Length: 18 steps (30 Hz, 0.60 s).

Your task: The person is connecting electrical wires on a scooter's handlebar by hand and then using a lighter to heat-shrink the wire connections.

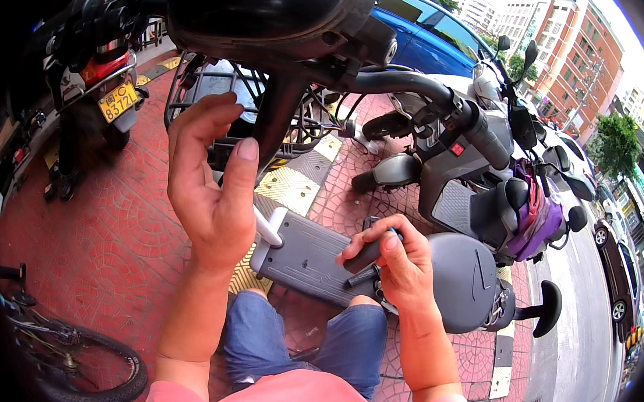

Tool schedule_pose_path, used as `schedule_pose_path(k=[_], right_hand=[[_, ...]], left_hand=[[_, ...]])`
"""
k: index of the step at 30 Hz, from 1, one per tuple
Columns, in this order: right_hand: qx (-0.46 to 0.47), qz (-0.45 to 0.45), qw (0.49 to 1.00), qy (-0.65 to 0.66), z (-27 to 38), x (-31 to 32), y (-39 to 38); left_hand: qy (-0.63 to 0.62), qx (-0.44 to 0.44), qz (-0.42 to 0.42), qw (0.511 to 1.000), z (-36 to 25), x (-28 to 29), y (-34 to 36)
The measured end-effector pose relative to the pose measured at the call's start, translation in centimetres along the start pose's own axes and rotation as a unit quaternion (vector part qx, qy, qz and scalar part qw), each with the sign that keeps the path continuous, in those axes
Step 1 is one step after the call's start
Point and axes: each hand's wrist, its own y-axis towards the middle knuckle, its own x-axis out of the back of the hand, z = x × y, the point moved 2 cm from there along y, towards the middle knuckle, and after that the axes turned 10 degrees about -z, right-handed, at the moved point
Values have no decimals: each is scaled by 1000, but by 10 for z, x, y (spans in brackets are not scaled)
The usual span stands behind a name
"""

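Note:
In front of me stands a small electric scooter with a black steering stem [277,113], a grey footboard [307,259] and a round grey seat [455,283]. My left hand [210,194] is raised beside the stem, fingers loosely bent and thumb apart, gripping nothing visible. Whether its fingertips touch the stem, I cannot tell. Over the front of the seat, my right hand [403,268] is closed around a short black-handled tool [363,256]; a bit of blue shows by the thumb. The tool's exact kind is hidden by my fingers.
A black wire basket [188,93] hangs beyond the stem, under the dark front housing [267,13]. To the right a grey scooter [447,198] is parked; at left stand another scooter [94,76] and a bicycle wheel [130,381]. A blue car [435,42] is behind, a road [572,327] at right.

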Motion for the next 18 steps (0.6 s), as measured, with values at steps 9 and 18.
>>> schedule_pose_path(k=[9,18], right_hand=[[-90,45,987,-124,-31,-5,51],[60,-67,984,-151,0,-32,68]], left_hand=[[-158,208,10,965,30,-36,2],[-126,279,97,947,49,-38,4]])
